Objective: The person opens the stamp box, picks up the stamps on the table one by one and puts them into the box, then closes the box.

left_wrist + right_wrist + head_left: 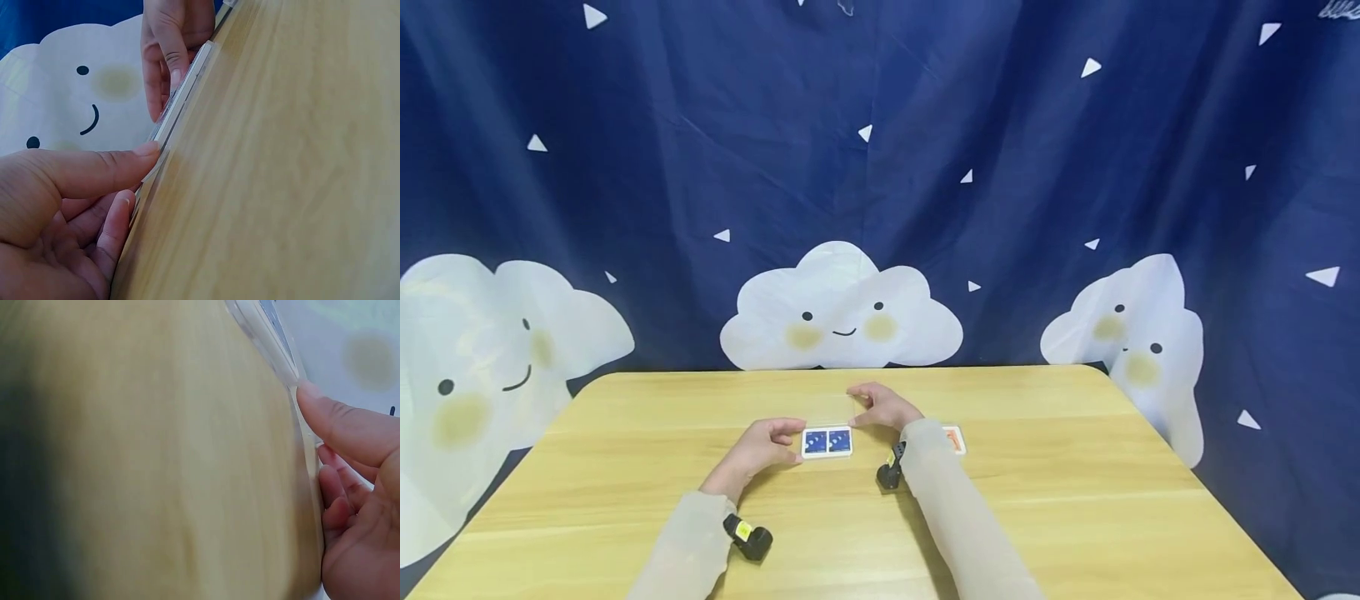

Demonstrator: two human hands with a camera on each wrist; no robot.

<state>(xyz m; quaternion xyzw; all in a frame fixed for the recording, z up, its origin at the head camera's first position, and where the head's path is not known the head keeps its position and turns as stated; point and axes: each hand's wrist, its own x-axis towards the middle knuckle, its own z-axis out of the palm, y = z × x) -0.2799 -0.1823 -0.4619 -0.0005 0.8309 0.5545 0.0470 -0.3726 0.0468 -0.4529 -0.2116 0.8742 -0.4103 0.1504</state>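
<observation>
A flat clear plastic card case (827, 455) lies on the table, showing two blue cards (839, 441) with white borders side by side. Behind the cards, a see-through lid (829, 409) extends toward the far edge. My left hand (758, 450) grips the left end of the case, with the thumb (128, 164) at its near corner. At the right end, my right hand (880, 407) holds the case by the lid's side, thumb and forefinger spread along that edge. In the right wrist view the thumb (337, 422) touches the case's corner; the other fingers curl behind.
A white-edged piece with an orange picture (956, 439) lies right of my right wrist, partly hidden by the sleeve. The wooden table (1060, 500) ends at a dark blue curtain (865, 183) printed with clouds. Both wrists carry small black cameras.
</observation>
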